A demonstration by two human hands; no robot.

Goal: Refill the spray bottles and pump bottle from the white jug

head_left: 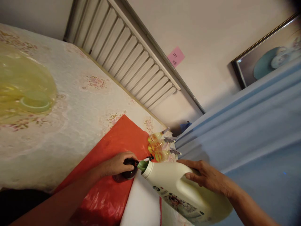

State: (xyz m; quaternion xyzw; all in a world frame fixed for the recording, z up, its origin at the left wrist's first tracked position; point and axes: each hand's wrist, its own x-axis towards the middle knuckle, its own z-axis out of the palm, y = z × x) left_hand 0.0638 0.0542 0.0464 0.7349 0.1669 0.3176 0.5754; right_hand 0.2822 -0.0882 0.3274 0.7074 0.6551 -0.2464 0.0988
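The right hand (207,177) grips the handle of a large cream detergent jug (185,196), fingers wrapped over its top, and holds it tipped on its side with the neck pointing left. A green funnel (141,165) sits at the jug's mouth, touching a small dark bottle (129,171). The left hand (119,163) closes its fingers over the top of that dark bottle, which stands on a red plastic sheet (110,188) spread over the worktop (77,103), itself covered in a pale floral cloth. A white pad (141,204) lies under the jug's neck, overlapping the red sheet. Just beyond the funnel, 3 small spray bottles (157,146) filled with yellow liquid lie together at the worktop's far edge. At far left a blurred yellow translucent container (23,88) sits close to the camera. Blue cloth (246,125) drapes along the right, and a pink sticky note (176,56) is stuck on the wall beside a slatted radiator cover (124,53).
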